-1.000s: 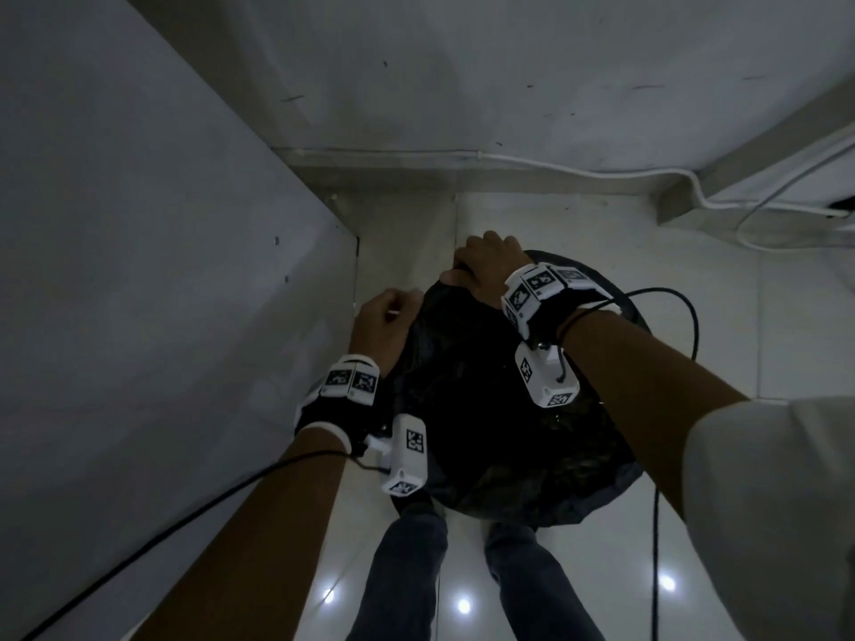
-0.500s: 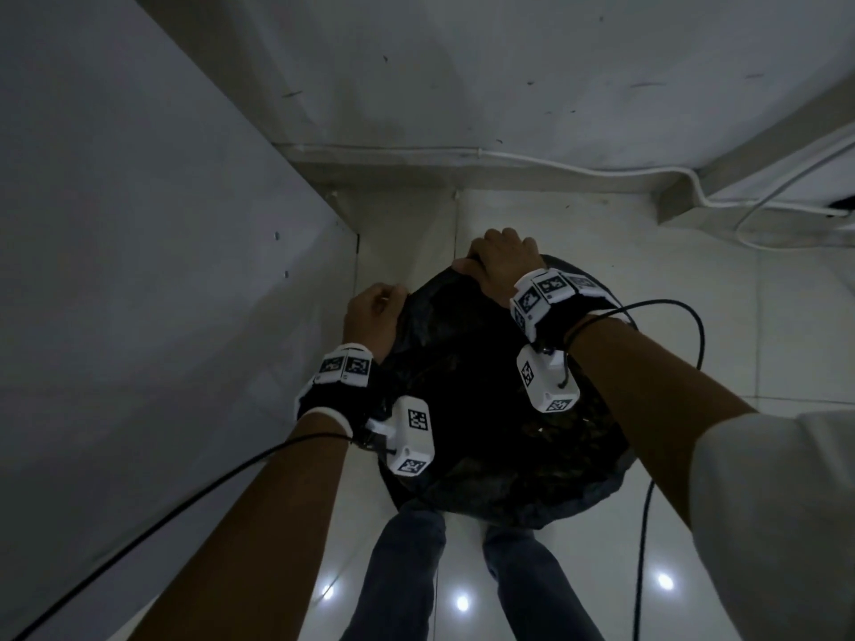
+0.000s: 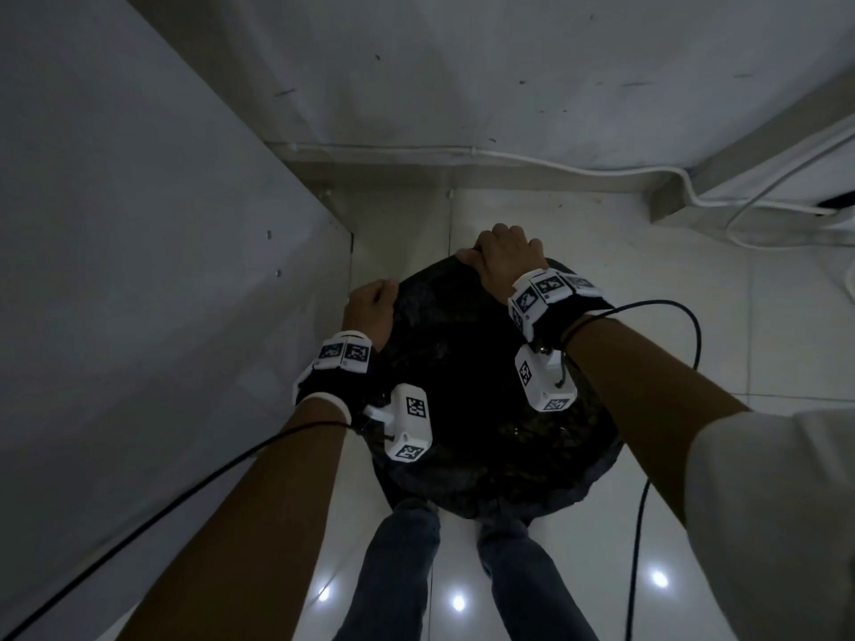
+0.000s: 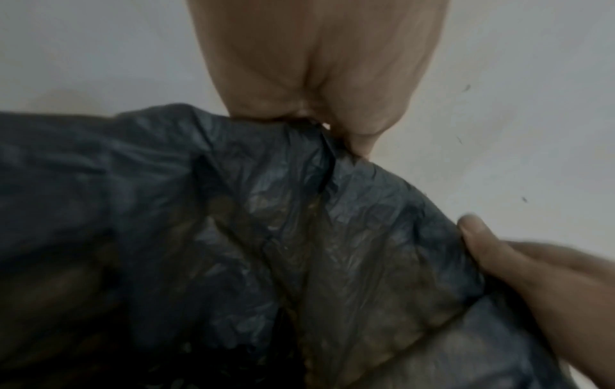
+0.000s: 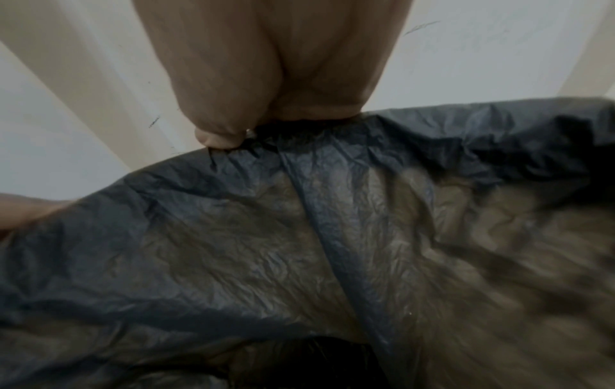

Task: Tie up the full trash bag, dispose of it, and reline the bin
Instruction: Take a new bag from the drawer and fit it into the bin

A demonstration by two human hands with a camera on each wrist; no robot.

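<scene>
A black trash bag [image 3: 467, 409] lies spread over a round bin on the floor in front of my legs; the bin itself is hidden under the plastic. My left hand [image 3: 370, 307] grips the bag's edge at the left side. My right hand [image 3: 504, 256] grips the far edge of the bag. In the left wrist view the left hand [image 4: 316, 115] pinches the crumpled plastic [image 4: 266, 223], and the right hand's fingers [image 4: 499, 258] hold it at the lower right. In the right wrist view the right hand [image 5: 253, 126] clutches the gathered rim of the bag [image 5: 299, 237].
A grey cabinet side [image 3: 139, 270] stands close on the left. The wall [image 3: 509, 76] with a white cable [image 3: 601, 161] runs behind the bin. A step or ledge [image 3: 740, 145] is at the back right. Pale glossy tiles [image 3: 763, 340] lie to the right.
Both hands have moved apart and outward along the bag's rim, stretching the black plastic wider over the bin. The left hand shifted left, the right hand farther back.
</scene>
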